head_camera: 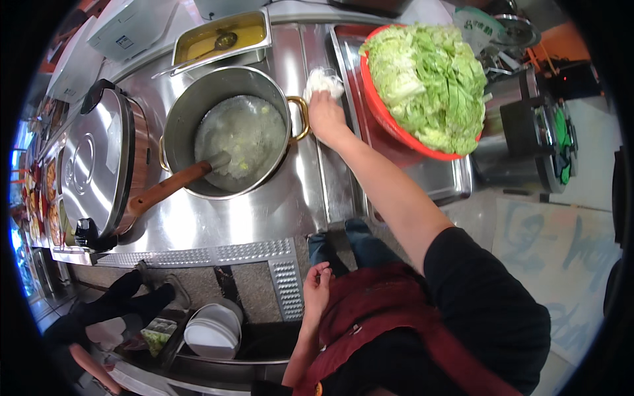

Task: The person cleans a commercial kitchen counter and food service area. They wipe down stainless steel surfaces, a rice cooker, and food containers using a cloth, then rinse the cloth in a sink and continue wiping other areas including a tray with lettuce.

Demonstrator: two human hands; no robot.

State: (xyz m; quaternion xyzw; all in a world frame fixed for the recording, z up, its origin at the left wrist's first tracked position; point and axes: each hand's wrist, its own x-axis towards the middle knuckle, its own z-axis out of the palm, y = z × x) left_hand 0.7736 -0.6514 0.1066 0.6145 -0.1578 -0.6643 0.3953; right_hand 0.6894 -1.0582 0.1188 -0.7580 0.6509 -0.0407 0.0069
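My right hand (327,116) reaches forward and grips a bunched white cloth (323,83) on the stainless steel counter (257,218). It lies between a deep steel pot (185,109) with brass-coloured handles and a steel tray (458,180). Cloudy liquid with pale green bits is in the pot. A wooden-handled utensil (171,185) leans over its rim, its metal end in the liquid. My left hand (317,289) hangs in front of my dark red apron (371,302), fingers loosely curled, holding nothing.
A red basin (376,106) heaped with leafy greens (426,89) rests on the tray. Behind the pot is a pan of yellow liquid (247,37) with a ladle (225,41). At left stands a lidded cooker (94,163). Another person (114,307) stands lower left, near white tubs (213,331).
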